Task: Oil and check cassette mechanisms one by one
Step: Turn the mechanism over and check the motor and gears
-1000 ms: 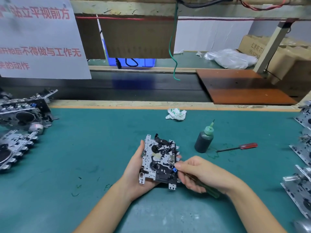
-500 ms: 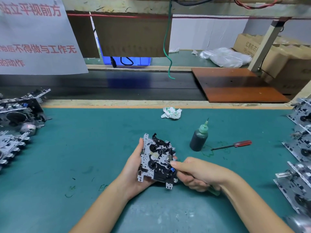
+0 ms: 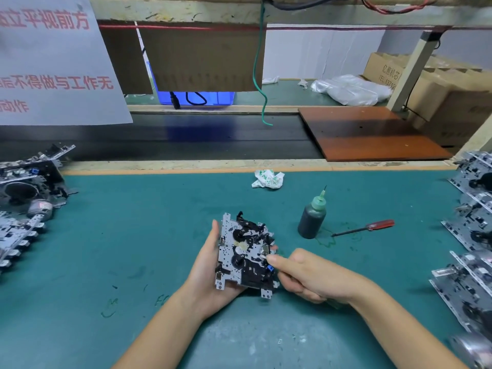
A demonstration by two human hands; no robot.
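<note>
A silver and black cassette mechanism (image 3: 243, 255) stands tilted above the green mat, cradled from behind and beneath by my left hand (image 3: 210, 270), thumb along its left edge. My right hand (image 3: 306, 278) grips a green-handled tool, mostly hidden in the fist, with a stub of the handle (image 3: 334, 304) showing below the palm. The thumb and forefinger press at the mechanism's right edge near a small blue part (image 3: 270, 268). A dark oil bottle (image 3: 312, 218) with a green needle cap stands upright on the mat behind the right hand.
A red-handled screwdriver (image 3: 364, 228) lies right of the bottle. A crumpled wrapper (image 3: 267, 179) lies near the mat's far edge. Several mechanisms are stacked at the left (image 3: 29, 187) and lined up at the right (image 3: 474, 230). A conveyor belt (image 3: 213, 139) runs behind the mat.
The hands and mechanism stay nearly as they were. My right thumb has shifted a little along the mechanism's right edge; the view has drifted slightly.
</note>
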